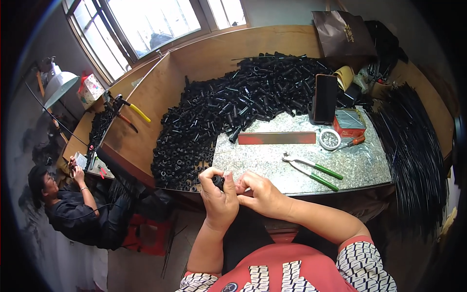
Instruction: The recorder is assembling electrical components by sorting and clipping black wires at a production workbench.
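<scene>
My left hand [218,200] is wrapped round a small black tubular part [219,182], whose dark end shows between thumb and forefinger. Right against it, my right hand [261,193] is closed, with its fingertips pinched near the left thumb. Whatever lies in that pinch is too small or hidden to make out. Both hands hover at the front edge of the speckled stone worktop [262,168]. Beyond them spreads a big heap of similar black parts [248,92]. Green-handled pliers [311,171] lie open on the stone, right of my hands.
A flat metal bar [277,138], a white dish of small pieces [330,139], an orange-handled screwdriver [354,141], a red box [349,122] and an upright phone [325,100] occupy the worktop. Long black rods [408,146] hang at right. Another person [80,209] sits at left.
</scene>
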`<state>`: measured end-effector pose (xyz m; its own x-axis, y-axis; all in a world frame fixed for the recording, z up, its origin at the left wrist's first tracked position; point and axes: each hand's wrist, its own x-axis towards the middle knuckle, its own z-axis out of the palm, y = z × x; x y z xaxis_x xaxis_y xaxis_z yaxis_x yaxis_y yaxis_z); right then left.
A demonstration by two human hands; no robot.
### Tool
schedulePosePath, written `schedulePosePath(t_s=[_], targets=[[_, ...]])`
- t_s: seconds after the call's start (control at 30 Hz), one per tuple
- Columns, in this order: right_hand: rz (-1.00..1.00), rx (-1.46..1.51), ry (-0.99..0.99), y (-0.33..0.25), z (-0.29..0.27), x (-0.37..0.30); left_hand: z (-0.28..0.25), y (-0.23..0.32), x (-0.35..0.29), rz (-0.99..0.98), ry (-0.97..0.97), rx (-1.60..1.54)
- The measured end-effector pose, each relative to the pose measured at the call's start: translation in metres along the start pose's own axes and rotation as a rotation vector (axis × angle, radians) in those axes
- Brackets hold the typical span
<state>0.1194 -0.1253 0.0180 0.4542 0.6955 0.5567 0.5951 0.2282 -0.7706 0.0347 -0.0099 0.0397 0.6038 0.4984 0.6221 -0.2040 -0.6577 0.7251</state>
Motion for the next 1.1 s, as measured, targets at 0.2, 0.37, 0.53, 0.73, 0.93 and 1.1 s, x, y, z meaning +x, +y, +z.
schedulePosePath(t_s=[0.2, 0.37, 0.53, 0.73, 0.93, 1.1], targets=[[0.034, -0.023, -0.060, 0.005, -0.003, -0.010, 0.013, -0.013, -0.004, -0.001, 0.052, -0.111], [0.154, -0.094, -0.142, 0.001, -0.027, -0.027, 0.015, -0.008, 0.002, -0.007, -0.028, -0.284], [0.108, -0.373, -0.112, 0.006, -0.068, -0.047, 0.001, -0.003, 0.004, -0.189, 0.046, -0.570], [0.112, -0.910, -0.057, 0.015, -0.132, -0.076, 0.006, -0.022, -0.007, -0.230, 0.003, -0.497], [0.156, -1.083, -0.111, 0.023, -0.137, -0.086, 0.009, -0.006, -0.015, -0.160, -0.121, -0.313], [0.215, -1.099, -0.153, 0.028, -0.138, -0.078, 0.002, -0.006, -0.014, -0.237, -0.292, -0.452]])
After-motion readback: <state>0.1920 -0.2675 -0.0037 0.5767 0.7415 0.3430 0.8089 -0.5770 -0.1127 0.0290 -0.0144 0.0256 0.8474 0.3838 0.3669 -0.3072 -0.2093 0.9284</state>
